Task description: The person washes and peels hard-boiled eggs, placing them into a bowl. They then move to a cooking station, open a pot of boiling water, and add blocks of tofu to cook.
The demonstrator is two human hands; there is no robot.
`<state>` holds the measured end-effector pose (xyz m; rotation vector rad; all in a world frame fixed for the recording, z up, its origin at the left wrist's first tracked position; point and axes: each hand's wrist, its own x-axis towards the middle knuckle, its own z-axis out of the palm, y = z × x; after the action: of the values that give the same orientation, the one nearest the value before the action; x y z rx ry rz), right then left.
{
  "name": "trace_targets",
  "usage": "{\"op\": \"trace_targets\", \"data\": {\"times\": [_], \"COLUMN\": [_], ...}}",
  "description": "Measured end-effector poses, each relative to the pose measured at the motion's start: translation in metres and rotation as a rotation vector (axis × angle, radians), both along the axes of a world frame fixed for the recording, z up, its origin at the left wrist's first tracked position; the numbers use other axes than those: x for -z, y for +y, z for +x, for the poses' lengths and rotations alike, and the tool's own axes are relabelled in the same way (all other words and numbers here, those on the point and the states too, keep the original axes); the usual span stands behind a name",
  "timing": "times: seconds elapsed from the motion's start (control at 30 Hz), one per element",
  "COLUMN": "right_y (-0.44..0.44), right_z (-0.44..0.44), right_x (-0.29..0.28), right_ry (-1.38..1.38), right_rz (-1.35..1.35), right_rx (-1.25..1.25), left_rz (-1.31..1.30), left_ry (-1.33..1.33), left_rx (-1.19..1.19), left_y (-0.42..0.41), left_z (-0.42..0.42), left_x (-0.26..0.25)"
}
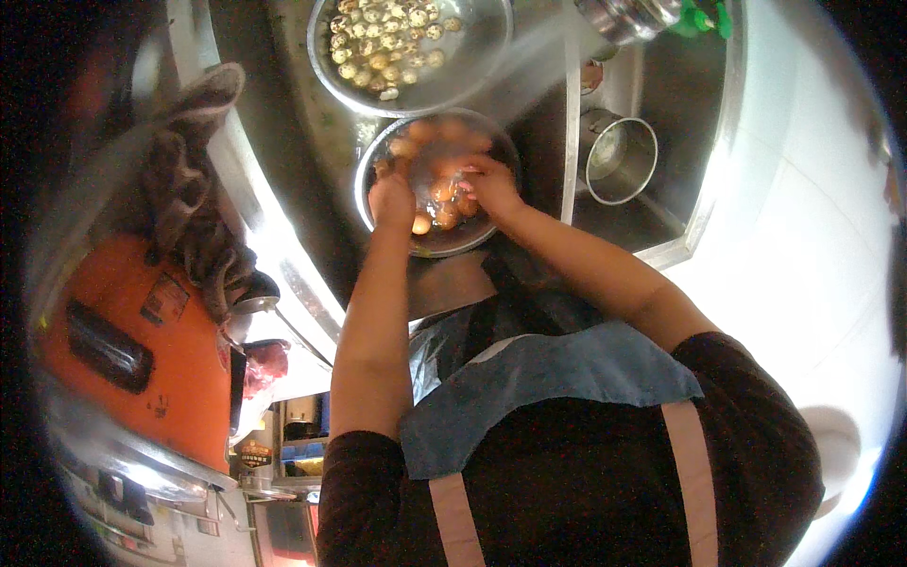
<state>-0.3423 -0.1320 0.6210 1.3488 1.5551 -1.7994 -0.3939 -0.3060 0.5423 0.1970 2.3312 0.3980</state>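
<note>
Brown eggs (445, 214) lie in water in a round metal bowl (363, 202) inside a sink. My left hand (392, 202) is in the left side of this bowl, its fingers bent down and partly hidden; whether it holds an egg cannot be seen. My right hand (490, 186) reaches in from the right, with its fingers spread a little over the eggs and touching or nearly touching them. Just beyond stands a larger metal bowl (482, 78) with many speckled quail eggs (382, 35) in it.
A divider (569, 135) parts off a second basin at the right, where an empty-looking metal pot (621, 161) stands. Near the top is a shiny metal vessel (627, 18) beside a green object (701, 18). Dark crumpled cloth (188, 184) and an orange appliance or box (134, 354) are at the left.
</note>
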Motion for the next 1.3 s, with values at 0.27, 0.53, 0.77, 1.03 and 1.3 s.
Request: {"op": "trace_targets", "data": {"times": [0.27, 0.53, 0.77, 1.03, 1.3], "right_y": [0.005, 0.022, 0.033, 0.043, 0.036], "right_z": [0.008, -0.023, -0.065, -0.053, -0.034], "right_x": [0.006, -0.021, -0.016, -0.011, -0.088], "right_ry": [-0.057, 0.231, 0.195, -0.011, 0.158], "right_rz": [-0.081, 0.503, 0.491, 0.314, 0.25], "right_rx": [0.222, -0.296, -0.088, 0.026, 0.066], "left_rz": [0.487, 0.738, 0.646, 0.643, 0.801], "left_ry": [0.215, 0.466, 0.375, -0.33, 0.047], "left_rx": [-0.182, -0.156, -0.707, -1.758, -1.643], "left_y": [0.021, 0.084, 0.007, -0.028, -0.018], "left_z": [-0.056, -0.15, -0.071, 0.053, 0.055], "left_x": [-0.108, -0.155, -0.109, -0.098, -0.073]}}
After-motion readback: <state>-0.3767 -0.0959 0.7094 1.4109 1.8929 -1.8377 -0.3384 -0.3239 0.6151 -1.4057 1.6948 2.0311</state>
